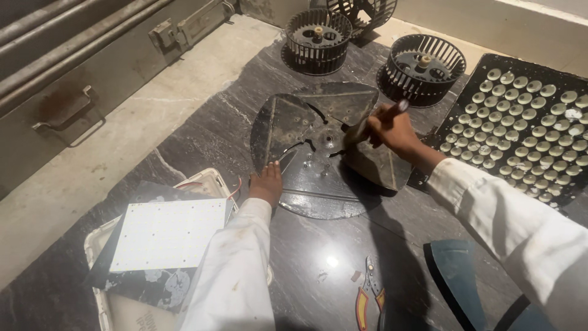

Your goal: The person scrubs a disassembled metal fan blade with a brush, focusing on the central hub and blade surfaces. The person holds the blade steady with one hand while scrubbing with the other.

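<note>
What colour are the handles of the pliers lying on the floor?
The handles of the pliers are orange-red with black, seen in the head view, near the bottom edge.

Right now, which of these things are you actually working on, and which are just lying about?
In hand:
fan blade, pressed by the left hand
tool handle, gripped by the right hand

Lying about:
two blower wheels
dotted black panel
white panel
pliers
</note>
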`<state>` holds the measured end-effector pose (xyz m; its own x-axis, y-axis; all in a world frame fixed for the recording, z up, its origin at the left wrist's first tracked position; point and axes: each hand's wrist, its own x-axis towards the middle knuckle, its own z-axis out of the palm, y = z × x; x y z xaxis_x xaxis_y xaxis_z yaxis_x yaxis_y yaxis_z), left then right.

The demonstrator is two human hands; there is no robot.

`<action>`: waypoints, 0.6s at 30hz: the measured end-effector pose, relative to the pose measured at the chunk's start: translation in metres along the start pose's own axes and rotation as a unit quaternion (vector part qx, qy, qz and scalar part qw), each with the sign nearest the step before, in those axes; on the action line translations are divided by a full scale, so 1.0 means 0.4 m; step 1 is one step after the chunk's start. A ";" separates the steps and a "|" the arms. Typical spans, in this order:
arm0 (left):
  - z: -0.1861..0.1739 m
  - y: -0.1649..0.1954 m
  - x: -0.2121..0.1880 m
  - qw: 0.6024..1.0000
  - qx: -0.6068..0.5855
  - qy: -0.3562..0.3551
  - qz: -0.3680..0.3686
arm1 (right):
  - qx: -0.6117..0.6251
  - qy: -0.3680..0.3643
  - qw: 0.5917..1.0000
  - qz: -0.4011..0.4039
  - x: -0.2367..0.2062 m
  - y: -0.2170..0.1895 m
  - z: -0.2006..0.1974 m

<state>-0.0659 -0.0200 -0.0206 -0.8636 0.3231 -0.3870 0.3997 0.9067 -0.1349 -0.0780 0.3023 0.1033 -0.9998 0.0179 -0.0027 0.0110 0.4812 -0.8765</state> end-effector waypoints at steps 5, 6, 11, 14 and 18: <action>-0.006 -0.004 0.000 1.000 -0.006 0.004 -0.001 | -0.059 -0.062 0.995 0.048 -0.006 0.005 0.033; -0.005 -0.004 0.002 1.000 -0.008 0.003 -0.002 | -0.109 -0.078 0.989 0.055 -0.010 0.004 0.039; 0.003 -0.003 0.009 1.000 -0.005 0.005 -0.002 | 0.091 -0.065 0.991 0.074 -0.038 0.002 0.063; 0.004 -0.003 0.008 1.000 -0.009 0.011 -0.004 | 0.091 -0.010 0.996 0.011 -0.035 -0.002 0.062; -0.006 -0.005 0.000 1.000 0.009 -0.017 0.008 | -0.040 0.107 0.993 -0.010 -0.007 -0.006 0.045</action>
<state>-0.0673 -0.0210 -0.0180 -0.8458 0.3281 -0.4207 0.4195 0.8961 -0.1447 -0.0754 0.2854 0.0966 -0.9739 0.1895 0.1252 0.0001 0.5517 -0.8341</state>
